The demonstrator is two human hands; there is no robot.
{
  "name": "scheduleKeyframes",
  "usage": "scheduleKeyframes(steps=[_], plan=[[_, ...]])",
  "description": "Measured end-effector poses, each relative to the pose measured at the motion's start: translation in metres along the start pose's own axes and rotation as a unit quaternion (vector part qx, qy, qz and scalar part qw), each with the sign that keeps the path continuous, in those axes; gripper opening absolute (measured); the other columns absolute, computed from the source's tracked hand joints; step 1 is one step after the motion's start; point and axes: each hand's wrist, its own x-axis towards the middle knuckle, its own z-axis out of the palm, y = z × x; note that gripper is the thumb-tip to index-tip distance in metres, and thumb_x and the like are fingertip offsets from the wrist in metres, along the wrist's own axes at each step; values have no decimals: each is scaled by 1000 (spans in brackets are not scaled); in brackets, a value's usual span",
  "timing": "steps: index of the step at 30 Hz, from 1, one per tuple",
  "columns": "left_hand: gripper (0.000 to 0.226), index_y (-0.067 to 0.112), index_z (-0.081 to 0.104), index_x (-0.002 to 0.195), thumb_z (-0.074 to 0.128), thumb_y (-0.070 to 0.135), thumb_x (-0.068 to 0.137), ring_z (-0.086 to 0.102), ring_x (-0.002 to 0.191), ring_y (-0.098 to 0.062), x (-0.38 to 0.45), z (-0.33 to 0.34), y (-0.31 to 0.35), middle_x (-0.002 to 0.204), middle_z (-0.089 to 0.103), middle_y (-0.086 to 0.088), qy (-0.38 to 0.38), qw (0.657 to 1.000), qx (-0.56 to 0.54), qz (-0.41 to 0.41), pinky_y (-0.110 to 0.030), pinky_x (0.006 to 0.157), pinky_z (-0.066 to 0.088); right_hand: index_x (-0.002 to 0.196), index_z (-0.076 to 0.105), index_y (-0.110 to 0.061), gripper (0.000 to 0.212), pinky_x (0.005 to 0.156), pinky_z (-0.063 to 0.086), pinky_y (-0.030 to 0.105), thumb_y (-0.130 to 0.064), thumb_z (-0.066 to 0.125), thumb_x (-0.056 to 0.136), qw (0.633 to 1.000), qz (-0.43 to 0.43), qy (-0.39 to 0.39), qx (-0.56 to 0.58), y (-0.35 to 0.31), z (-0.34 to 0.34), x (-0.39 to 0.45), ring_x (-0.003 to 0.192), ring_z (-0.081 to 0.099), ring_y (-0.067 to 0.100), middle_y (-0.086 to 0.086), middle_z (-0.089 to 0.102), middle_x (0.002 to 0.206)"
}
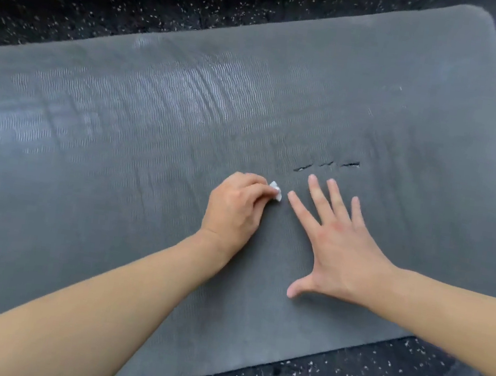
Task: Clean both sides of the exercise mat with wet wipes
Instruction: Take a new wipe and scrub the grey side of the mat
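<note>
While my left hand (pixel 234 208) pinches the wet wipe (pixel 275 190) mid-mat | right hand (pixel 336 247) splayed flat beside it | exercise mat (pixel 118 155) runs long leftward, unwiped stretch nearer left hand.

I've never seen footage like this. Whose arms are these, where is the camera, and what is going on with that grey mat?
There is no machine here: these are a person's two bare arms, filmed by a wide-angle camera worn on their head, looking forward and down. That is why the arms enter from the bottom of the picture.

The grey exercise mat lies flat on a dark speckled floor. The left hand is closed around a small white wet wipe, only a bit of which peeks out, pressed to the mat. The right hand is open, fingers spread, lying flat on the mat beside it. Just beyond the fingertips are three short tears in the mat. The pale streaks look like shine on the mat.
</note>
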Motion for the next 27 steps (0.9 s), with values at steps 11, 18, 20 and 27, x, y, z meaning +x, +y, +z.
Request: scheduleKeyframes(steps=[11, 18, 20, 27], plan=[[13, 31, 70, 98, 61, 23, 102, 54, 85, -10, -154, 12, 69, 103, 65, 15, -182, 971, -88, 126, -21, 82, 48, 169, 6, -19, 144, 125, 4, 70, -94, 64, 61, 992, -108, -49, -39, 3, 44, -56, 160, -9, 47, 22, -15, 173], [19, 37, 68, 103, 51, 29, 105, 53, 88, -9, -139, 14, 62, 103, 63, 17, -257, 957, -54, 121, -24, 70, 53, 160, -28, -40, 154, 126, 12, 69, -93, 72, 56, 980, -133, -37, -140, 103, -90, 63, 158, -19, 47, 9, -43, 165], [19, 37, 69, 103, 51, 30, 105, 51, 89, -9, -126, 9, 64, 102, 63, 16, -285, 950, -37, 124, -27, 66, 54, 152, -39, -45, 164, 121, 15, 76, -96, 74, 44, 981, -117, -58, -143, 117, -107, 99, 156, -23, 48, 5, -47, 163], [10, 23, 79, 95, 70, 25, 92, 65, 85, -14, 99, -57, -8, 97, 73, 7, 33, 994, 78, -74, -32, 79, 54, 152, -40, -45, 167, 117, 13, 81, -94, 76, 42, 983, -132, -59, -113, 135, -93, 130, 153, -29, 51, 5, -50, 161]])
